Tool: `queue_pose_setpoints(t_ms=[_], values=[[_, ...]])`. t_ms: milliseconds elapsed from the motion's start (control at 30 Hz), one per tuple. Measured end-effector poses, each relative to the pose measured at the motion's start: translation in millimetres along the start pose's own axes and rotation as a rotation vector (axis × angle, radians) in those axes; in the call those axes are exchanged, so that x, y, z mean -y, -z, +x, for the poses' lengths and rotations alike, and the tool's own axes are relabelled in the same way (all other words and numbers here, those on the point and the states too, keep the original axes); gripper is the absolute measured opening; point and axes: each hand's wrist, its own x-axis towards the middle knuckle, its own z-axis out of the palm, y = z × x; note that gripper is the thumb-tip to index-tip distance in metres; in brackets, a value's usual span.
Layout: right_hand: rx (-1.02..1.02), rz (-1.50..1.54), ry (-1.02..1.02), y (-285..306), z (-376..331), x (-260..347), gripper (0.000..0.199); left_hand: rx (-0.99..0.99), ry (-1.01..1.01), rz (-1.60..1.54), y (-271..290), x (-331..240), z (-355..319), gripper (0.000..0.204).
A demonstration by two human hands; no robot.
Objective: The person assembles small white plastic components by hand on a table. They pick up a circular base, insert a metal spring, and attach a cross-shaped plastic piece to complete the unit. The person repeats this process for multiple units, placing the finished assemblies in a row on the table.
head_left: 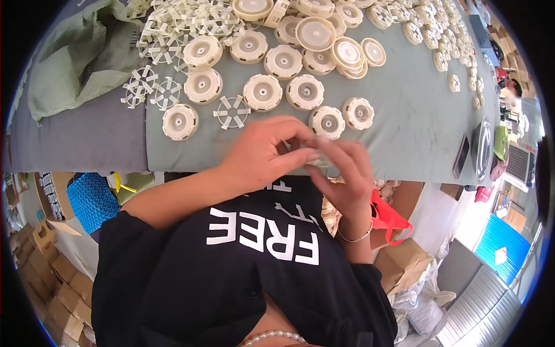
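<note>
My left hand [269, 149] and my right hand [348, 169] meet just above the table's front edge, fingers closed together. Between the fingertips is a small pale piece, mostly covered and smeared by motion, so its kind cannot be told. Beyond the hands, a round cream plastic housing [327, 122] lies closest to the fingers. Another housing [358, 113] is to its right, and further ones [262, 92] spread to the left and back. A white spoked ring [232, 112] rests flat past my left hand.
A heap of spoked rings [191, 26] covers the back left, beside a grey-green sack [75, 63]. Shallow round caps [348, 52] are stacked at the back. Small round parts [442, 34] crowd the far right. A phone [461, 156] lies by the right edge; a red-handled bag [390, 217] hangs below.
</note>
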Motion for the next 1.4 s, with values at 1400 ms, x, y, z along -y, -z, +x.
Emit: queue_pose_setpoints(t_ms=[1400], values=[[0.428,0.036,-0.379,51,-17,-17,0.054,-0.097,-0.354,0.637,24,23,-29,0.040]])
